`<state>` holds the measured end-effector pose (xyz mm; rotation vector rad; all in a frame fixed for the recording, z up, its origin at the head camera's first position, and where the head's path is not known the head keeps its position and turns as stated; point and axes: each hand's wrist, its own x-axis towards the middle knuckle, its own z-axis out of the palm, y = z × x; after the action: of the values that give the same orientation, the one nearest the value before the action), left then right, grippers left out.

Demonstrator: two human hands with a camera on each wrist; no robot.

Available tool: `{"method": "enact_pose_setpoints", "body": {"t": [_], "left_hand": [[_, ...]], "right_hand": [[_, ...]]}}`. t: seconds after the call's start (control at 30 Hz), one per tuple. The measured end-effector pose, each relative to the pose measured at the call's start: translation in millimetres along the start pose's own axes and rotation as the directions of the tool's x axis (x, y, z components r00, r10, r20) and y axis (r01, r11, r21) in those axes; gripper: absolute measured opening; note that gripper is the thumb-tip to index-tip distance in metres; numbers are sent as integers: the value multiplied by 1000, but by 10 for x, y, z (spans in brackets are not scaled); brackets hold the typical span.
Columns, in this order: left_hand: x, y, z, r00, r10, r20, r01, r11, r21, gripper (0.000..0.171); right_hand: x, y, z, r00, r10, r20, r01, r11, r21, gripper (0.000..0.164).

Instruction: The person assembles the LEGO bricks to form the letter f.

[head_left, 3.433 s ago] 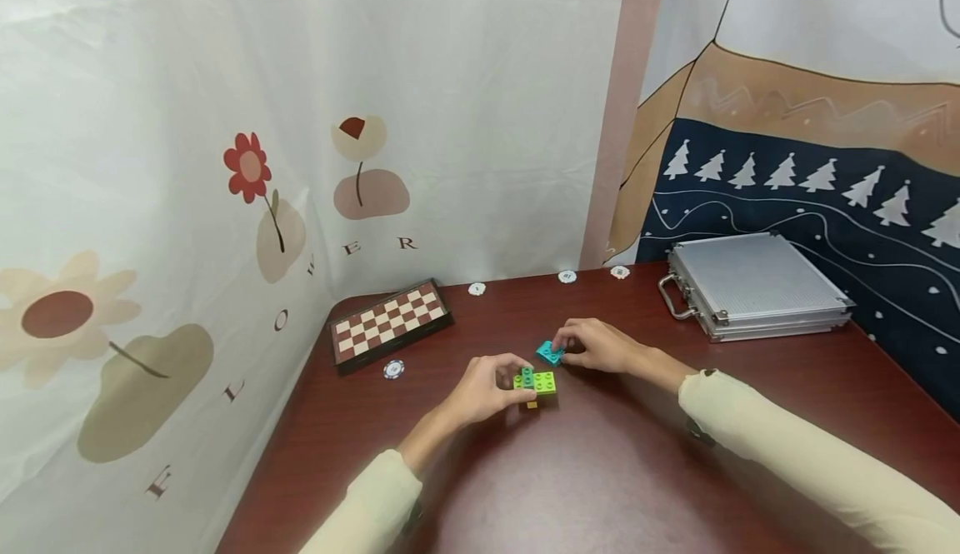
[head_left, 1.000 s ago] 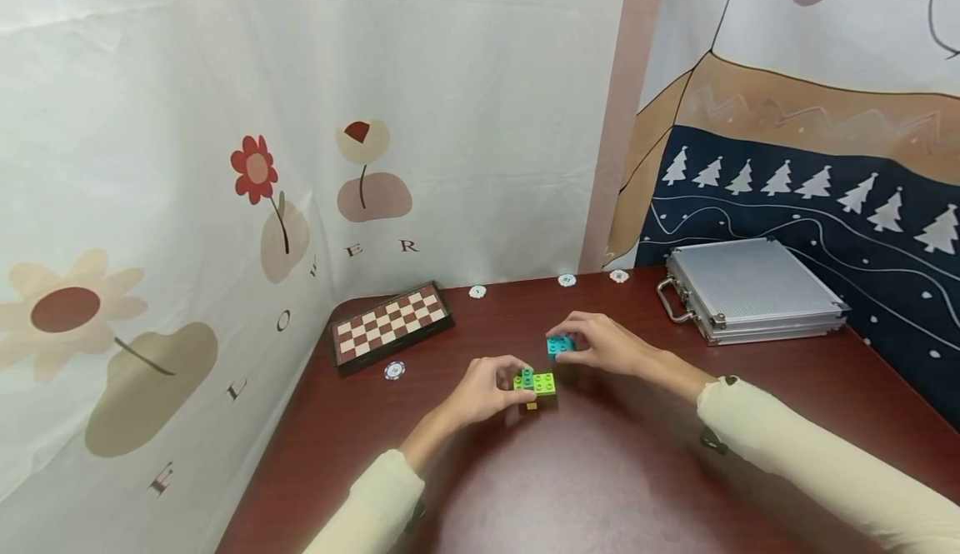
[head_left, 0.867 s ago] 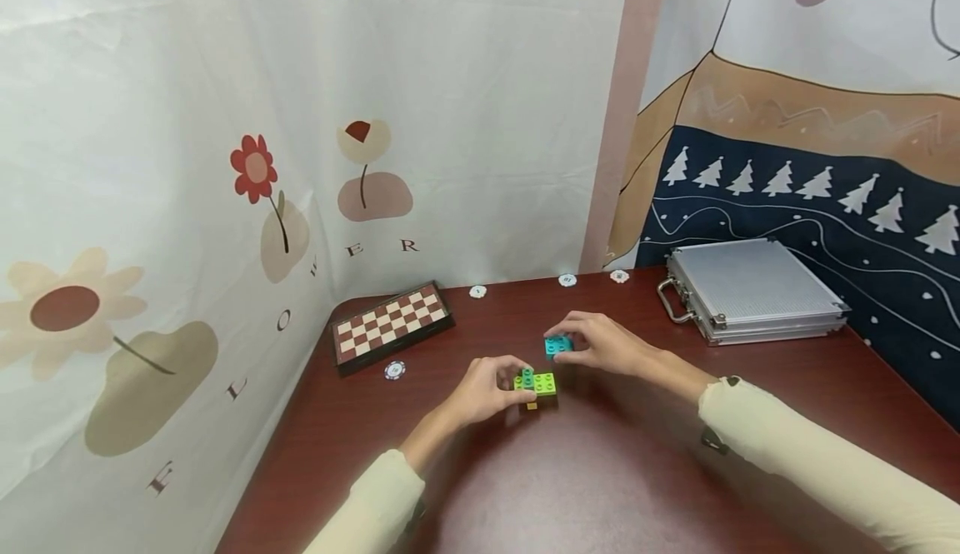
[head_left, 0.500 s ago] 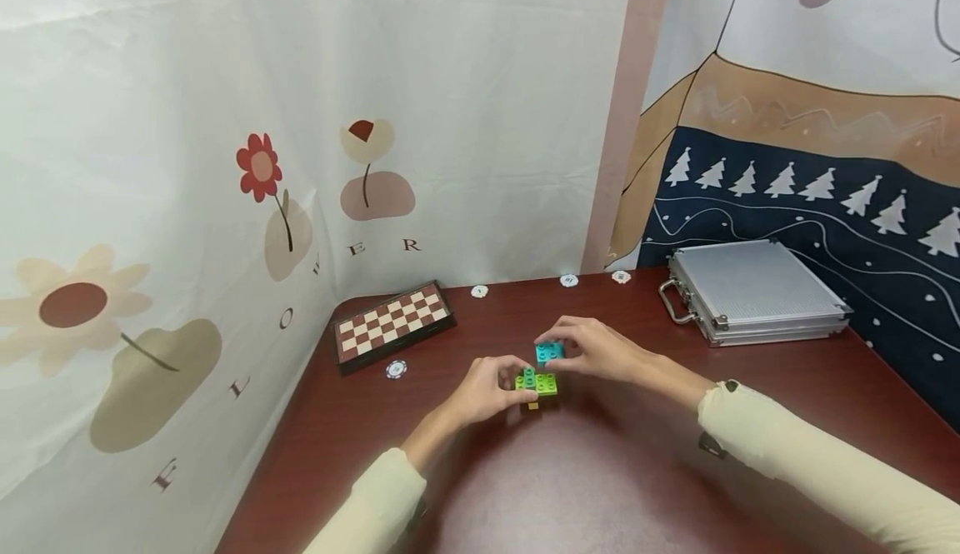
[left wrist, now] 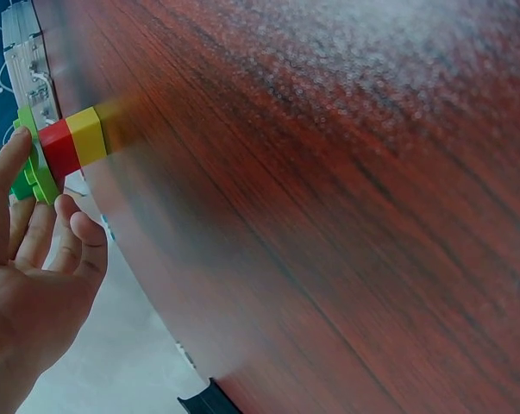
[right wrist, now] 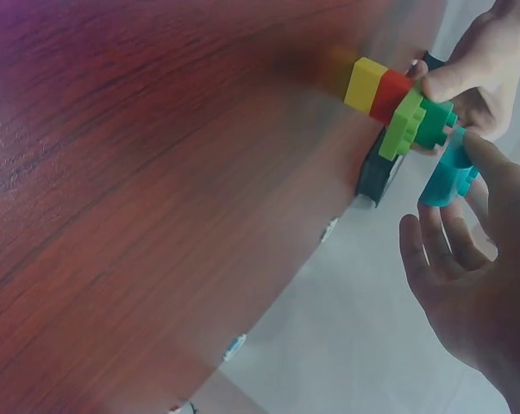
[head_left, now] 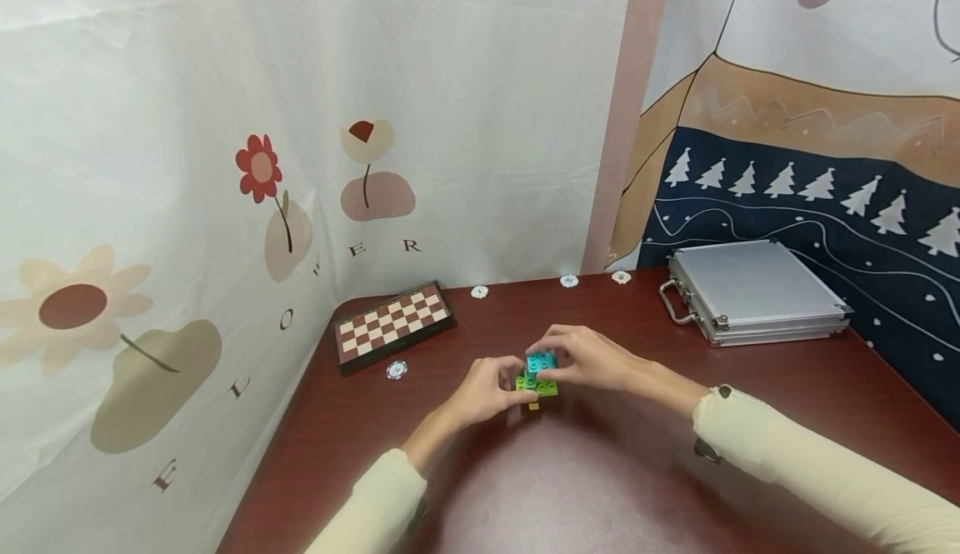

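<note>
My left hand [head_left: 483, 389] steadies a small stack of toy building bricks, pinching it between thumb and fingers. From the bottom the stack has a yellow brick [right wrist: 363, 84], a red brick [right wrist: 391, 97], a wider lime green plate [right wrist: 403, 126] and a dark green brick [right wrist: 434, 122] on top. Over that top brick, my right hand [head_left: 594, 359] pinches a turquoise brick [right wrist: 449, 171] with curved lower edges. In the right wrist view it sits very close to the green studs; whether it touches them I cannot tell.
A folded checkered board [head_left: 392, 326] lies at the back left, with a poker chip [head_left: 397, 370] in front of it. Several more chips line the back edge. At the back right rests a silver case [head_left: 757, 287]. Printed cloth [head_left: 480, 121] hangs behind the brown table [head_left: 570, 479].
My right hand has lifted the turquoise brick off the table, turned it and brought it left, over the stack. My left hand has stayed in place on the stack.
</note>
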<state>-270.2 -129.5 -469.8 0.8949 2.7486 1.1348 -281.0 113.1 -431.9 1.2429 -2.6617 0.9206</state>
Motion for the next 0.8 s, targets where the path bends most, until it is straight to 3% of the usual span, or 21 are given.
{"method": "enact_pose_setpoints", "body": {"t": [0.8], "left_hand": [[-1, -12, -3, 1000, 19, 12, -19, 1000, -21, 30]], "right_hand": [[0, -88, 77, 1000, -4, 6, 4, 999, -48, 34]]}}
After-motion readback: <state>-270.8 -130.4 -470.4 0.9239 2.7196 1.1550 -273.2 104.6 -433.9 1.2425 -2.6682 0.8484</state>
